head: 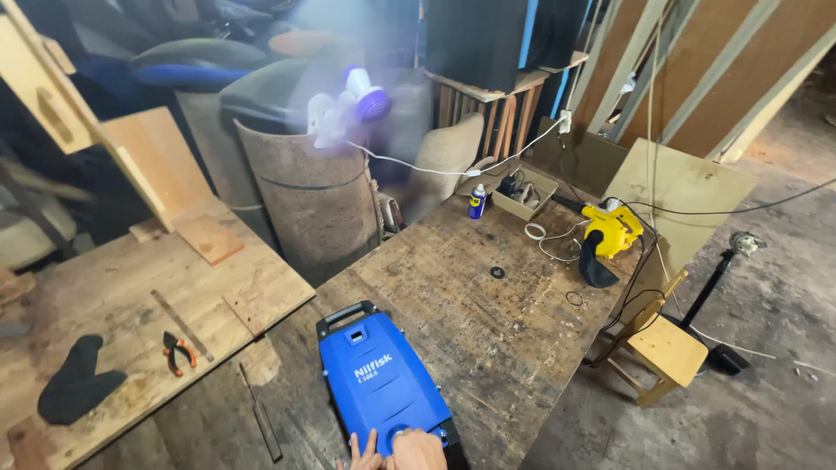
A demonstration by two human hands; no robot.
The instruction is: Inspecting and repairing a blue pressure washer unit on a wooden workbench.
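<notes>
Blue washer: our blue pressure washer (pixel 380 380) lay flat on the worn wooden bench (pixel 488 322), black handle pointing away from us, its near end at the bottom edge of view.
Left hand: our left hand (pixel 366 454) rested on the washer's near end, fingers spread and flat, closed on nothing.
Right hand: our right hand (pixel 418 450) lay just beside it over a round knob, fingers curled over the knob; we could not tell whether they truly clamped it.
Doing it well: we judged that the left palm should press the body down while the right worked the knob, so the casing would not skid on the bench.
Left side: a black glove (pixel 77 380), orange pliers (pixel 178 351) and a metal bar (pixel 261 424) lay well apart from the washer.
Right side: open board ran toward the yellow blower (pixel 611 231) and spray can (pixel 476 201) at the far end.
Edges: the bench's right edge dropped off near a small wooden chair (pixel 666 348); we judged room for sliding was better forward than rightward.
</notes>
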